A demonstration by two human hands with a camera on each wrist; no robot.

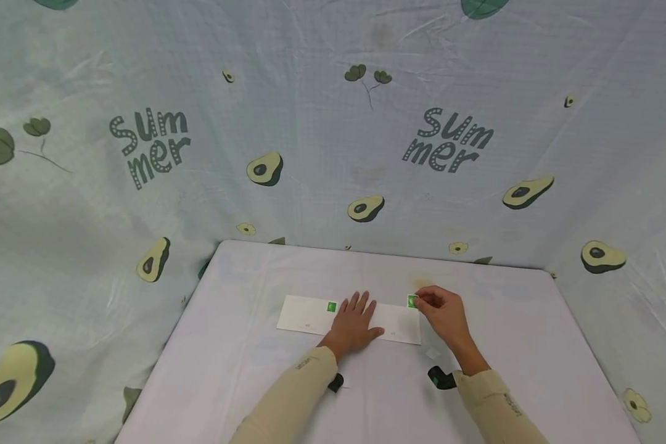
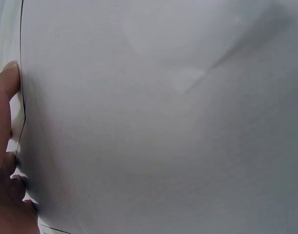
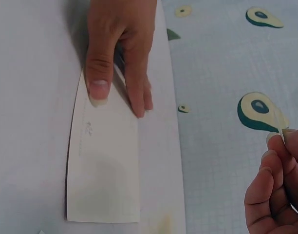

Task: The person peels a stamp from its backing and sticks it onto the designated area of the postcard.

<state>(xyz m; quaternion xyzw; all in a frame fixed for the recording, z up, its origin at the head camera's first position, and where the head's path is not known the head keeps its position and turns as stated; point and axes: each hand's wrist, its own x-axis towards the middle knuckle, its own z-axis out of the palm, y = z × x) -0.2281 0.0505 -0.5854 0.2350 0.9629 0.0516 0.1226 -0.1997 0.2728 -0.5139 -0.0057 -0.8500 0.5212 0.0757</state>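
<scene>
On the white table, my left hand (image 1: 352,330) lies with fingers spread across white paper. A white card (image 1: 302,314) with a green stamp (image 1: 331,306) near its upper right corner shows to the hand's left. More white card (image 1: 401,324) shows to its right; whether these are two cards or one is hidden under the hand. My right hand (image 1: 441,313) pinches another green stamp (image 1: 412,301) between thumb and fingers, at the right card's upper right corner. The right wrist view shows this stamp (image 3: 279,127) edge-on, raised off the card. Left fingers (image 2: 11,78) show at the left wrist view's edge.
A small pale scrap (image 1: 433,353) lies on the table below the right card. Dark wrist devices (image 1: 441,377) are by both cuffs. A patterned cloth (image 1: 322,123) hangs behind the table's far edge (image 1: 388,254) and along its sides.
</scene>
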